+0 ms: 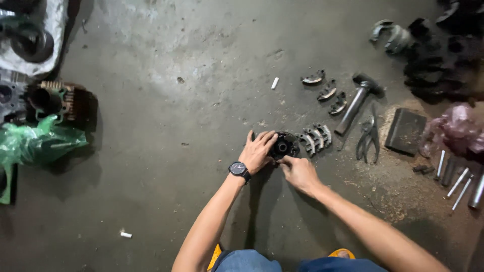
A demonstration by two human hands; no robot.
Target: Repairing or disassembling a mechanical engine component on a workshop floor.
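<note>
My left hand [258,151] cupped over the round dark metal hub [284,146] on the concrete floor [166,116], fingers clamped on its rim, my right hand [298,171] pinching its near edge, curved shoes [315,138] just beside, hammer [359,100] and pliers [369,137] near.

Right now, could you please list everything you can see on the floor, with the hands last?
Round part: one, black, floor centre, under both hands.
Curved shoes, loose: three, grey, upper right of the round part.
Curved shoes, clustered: about four, grey, just right of the round part.
Hammer: one, metal, right of the loose shoes.
Pliers: one, dark, below the hammer.
Block: one, black, right.
Rods: several, silver, far right.
Green bag: one, left edge.
Engine cylinder: one, finned, left.
Left hand: on the round part, wearing a wristwatch.
Right hand: fingers at its lower edge.
</note>
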